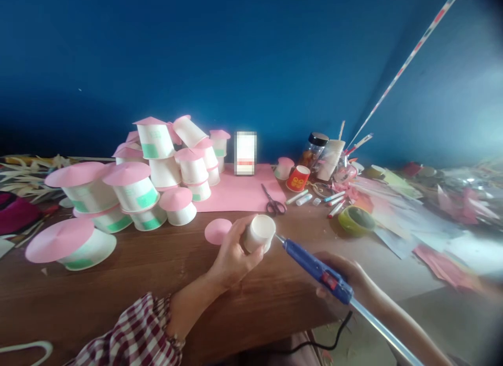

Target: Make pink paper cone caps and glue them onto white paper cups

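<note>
My left hand (236,250) is wrapped round a white paper cup (262,230), tilted so its round end faces me. A blue hot glue gun (314,266) is in my right hand (341,274), its metal nozzle close to the cup's rim; I cannot tell whether they touch. A clear glue stick (381,324) juts from the gun's back. Just behind my left hand a pink paper disc (218,232) lies on the wooden table (165,266).
White cups with pink cone roofs (129,190) stand stacked at left. On pink paper (239,193) lie black-handled scissors (274,202). Markers (334,198), a red cup (297,178), a jar (314,148), a green tape roll (357,220) and paper scraps (444,269) spread rightward. A black cord (338,340) hangs in front.
</note>
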The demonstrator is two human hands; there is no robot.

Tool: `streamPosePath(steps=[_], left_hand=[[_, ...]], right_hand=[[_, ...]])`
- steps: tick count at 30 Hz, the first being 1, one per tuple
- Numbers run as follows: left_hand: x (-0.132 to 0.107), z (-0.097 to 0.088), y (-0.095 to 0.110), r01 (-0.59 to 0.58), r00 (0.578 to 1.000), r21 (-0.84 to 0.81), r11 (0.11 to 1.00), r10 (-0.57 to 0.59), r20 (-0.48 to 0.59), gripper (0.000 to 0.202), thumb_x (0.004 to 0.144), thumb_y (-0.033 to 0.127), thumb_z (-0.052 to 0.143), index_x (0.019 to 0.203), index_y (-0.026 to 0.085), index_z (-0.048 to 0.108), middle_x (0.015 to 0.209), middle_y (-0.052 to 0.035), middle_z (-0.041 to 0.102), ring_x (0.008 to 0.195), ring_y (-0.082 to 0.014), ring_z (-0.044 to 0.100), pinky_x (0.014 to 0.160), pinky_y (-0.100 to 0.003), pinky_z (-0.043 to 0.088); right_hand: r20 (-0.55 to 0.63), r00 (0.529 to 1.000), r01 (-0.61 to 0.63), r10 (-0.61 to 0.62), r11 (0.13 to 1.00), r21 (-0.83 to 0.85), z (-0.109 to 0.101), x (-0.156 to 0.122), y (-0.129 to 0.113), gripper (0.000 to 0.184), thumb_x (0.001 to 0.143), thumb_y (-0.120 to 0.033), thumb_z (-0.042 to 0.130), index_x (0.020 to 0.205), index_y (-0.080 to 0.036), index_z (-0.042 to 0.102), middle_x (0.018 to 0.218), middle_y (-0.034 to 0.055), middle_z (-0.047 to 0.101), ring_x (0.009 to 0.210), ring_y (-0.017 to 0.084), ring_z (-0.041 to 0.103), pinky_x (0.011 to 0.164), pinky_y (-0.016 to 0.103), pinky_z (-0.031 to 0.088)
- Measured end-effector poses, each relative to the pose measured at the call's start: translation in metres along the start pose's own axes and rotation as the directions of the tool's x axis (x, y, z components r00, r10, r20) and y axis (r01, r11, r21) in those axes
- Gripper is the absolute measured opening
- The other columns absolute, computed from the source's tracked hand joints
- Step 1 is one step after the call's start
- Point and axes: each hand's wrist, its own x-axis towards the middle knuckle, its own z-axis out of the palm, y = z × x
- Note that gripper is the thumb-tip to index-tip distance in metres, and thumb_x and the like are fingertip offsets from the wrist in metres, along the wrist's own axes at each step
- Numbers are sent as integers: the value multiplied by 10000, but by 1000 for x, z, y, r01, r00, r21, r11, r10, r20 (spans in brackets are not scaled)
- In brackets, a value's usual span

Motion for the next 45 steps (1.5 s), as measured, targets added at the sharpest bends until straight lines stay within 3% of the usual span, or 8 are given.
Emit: streamPosePath(steps=[8,18,21,24,32,45], left_hand=[[1,0,3,-2,1000,71,997,3,-19,529,709,175,655,1211,196,489,1169,-91,587,1064,-234,567,928,-396,462],[0,0,2,31,1000,-15,999,-31,-5,512,728,187,657,1213,210,493,1177,-89,602,1067,-246,580,937,-406,462],[-1,0,0,57,998,-48,997,-55,42,539,731,180,655,1241,206,481,1212,-99,587,1101,-255,565,957,-410,452],[-2,0,-1,88,990,-82,993,-78,116,571,726,173,657,1268,201,480,1246,-106,570,1133,-268,549,965,-411,450],[-3,-2,0,125,979,-126,984,-102,177,560,744,225,668,1273,204,489,1264,-113,562,1167,-293,529,978,-431,439],[-4,0,1,120,985,-92,989,-106,137,555,720,176,665,1246,215,495,1246,-107,566,1138,-281,550,976,-442,445]], right_hand=[[8,1000,1,-1,1000,17,3,4,2,353,720,-309,697,1033,-165,622,692,-9,583,581,112,498,544,203,423],[5,1000,-9,9,1000,-8,3,1,0,332,732,-329,694,1007,-160,619,697,-9,565,594,113,490,556,209,426],[0,1000,2,-2,1000,-1,5,3,2,351,741,-331,687,1037,-160,605,688,-14,561,576,107,480,541,206,418],[-26,996,85,-87,994,-67,8,4,7,350,749,-306,675,1059,-164,593,687,-16,568,570,102,466,528,201,401],[-65,984,154,-168,970,-188,13,6,9,350,750,-219,639,1090,-184,562,686,-38,590,546,83,447,513,186,373],[32,995,103,-98,970,-222,3,1,-1,351,716,-119,600,1058,-200,597,797,-9,671,618,105,563,579,182,420]])
